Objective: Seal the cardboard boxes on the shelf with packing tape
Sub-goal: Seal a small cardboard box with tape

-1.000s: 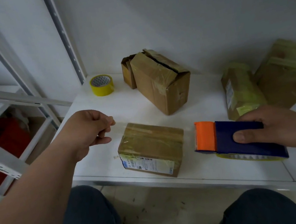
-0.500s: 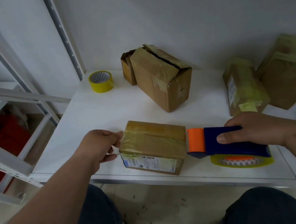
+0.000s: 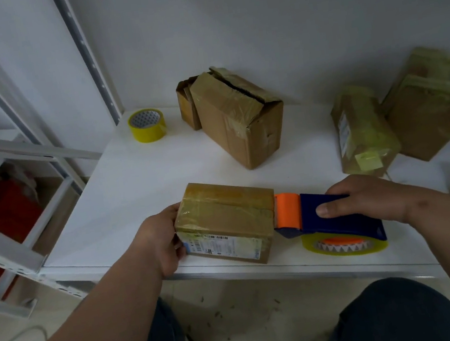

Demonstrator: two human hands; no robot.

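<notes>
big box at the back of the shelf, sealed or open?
Open. The big box shows a dark gap along its top between the flaps, although old tape covers its sides.
</notes>
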